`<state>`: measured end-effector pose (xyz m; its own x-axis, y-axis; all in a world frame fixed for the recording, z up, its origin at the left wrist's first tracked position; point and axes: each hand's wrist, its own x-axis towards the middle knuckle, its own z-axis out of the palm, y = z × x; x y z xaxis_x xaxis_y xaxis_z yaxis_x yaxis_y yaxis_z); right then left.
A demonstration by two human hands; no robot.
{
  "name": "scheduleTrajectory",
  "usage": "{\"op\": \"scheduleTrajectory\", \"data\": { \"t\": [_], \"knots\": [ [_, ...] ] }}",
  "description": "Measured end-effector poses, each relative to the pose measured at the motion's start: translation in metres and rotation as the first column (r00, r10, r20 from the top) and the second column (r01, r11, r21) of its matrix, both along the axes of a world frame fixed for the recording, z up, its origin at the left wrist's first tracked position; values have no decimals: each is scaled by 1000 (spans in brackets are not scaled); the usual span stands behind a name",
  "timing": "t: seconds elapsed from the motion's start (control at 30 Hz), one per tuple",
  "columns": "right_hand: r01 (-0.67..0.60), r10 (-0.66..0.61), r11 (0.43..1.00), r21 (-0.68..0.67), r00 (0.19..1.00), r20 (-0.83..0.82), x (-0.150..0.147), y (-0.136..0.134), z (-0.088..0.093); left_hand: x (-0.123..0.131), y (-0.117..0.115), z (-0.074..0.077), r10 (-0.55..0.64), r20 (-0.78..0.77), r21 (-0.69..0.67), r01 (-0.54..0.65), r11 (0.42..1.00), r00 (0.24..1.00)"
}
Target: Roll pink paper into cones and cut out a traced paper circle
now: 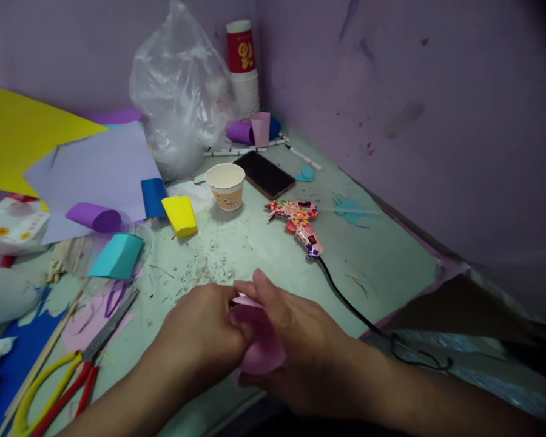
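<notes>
Both my hands meet at the near edge of the pale green table (382,255), closed on one piece of pink foam paper (261,352). My left hand (204,334) pinches its upper edge from the left. My right hand (295,340) wraps around it from the right, thumb on top. The pink piece curls between the palms, and most of it is hidden by the fingers. A glue gun (300,221) with a flowery pattern lies just beyond my hands, its black cord (359,312) running back past my right wrist.
Scissors with yellow and red handles (73,370) lie at the left. Rolled paper cups in yellow (181,215), teal (117,255), purple (93,216) and blue (153,197) sit behind. A paper cup (225,185), a phone (264,174), a plastic bag (179,91) and stacked cups (243,70) stand farther back.
</notes>
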<state>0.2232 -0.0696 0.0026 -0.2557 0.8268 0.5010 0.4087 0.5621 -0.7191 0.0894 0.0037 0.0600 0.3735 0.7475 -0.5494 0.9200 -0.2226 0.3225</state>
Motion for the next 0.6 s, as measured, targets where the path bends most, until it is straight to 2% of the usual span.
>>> {"op": "scheduleTrajectory", "data": {
  "t": [0.1,0.23,0.3,0.37,0.4,0.47,0.5,0.53,0.6],
  "knots": [
    [34,-40,997,-64,996,-85,1,-1,-18,10,0,7,-5,-209,-60,-8,998,978],
    [-21,3,972,-234,997,-78,3,0,-36,20,-1,16,-24,-265,-74,4,997,964],
    [-1,-8,985,-170,999,-53,3,3,-38,20,-1,21,-20,-251,-71,2,997,968],
    [99,-98,995,20,995,-28,1,6,-36,16,-2,26,21,-192,-97,-40,995,981],
    [154,-153,981,119,988,-16,0,9,-34,12,-3,26,40,-134,-101,-54,993,990],
    [219,-229,938,267,973,4,-2,13,-29,-2,-6,24,43,13,-11,-43,999,999],
    [220,-235,924,312,972,9,-2,15,-26,-11,-8,21,18,80,141,-29,990,997],
    [201,-219,919,339,976,17,-1,15,-23,-22,-11,17,-26,129,313,-16,950,991],
    [118,-134,942,315,990,31,5,12,-17,-45,-19,8,-60,153,433,-12,901,986]
  ]
}}
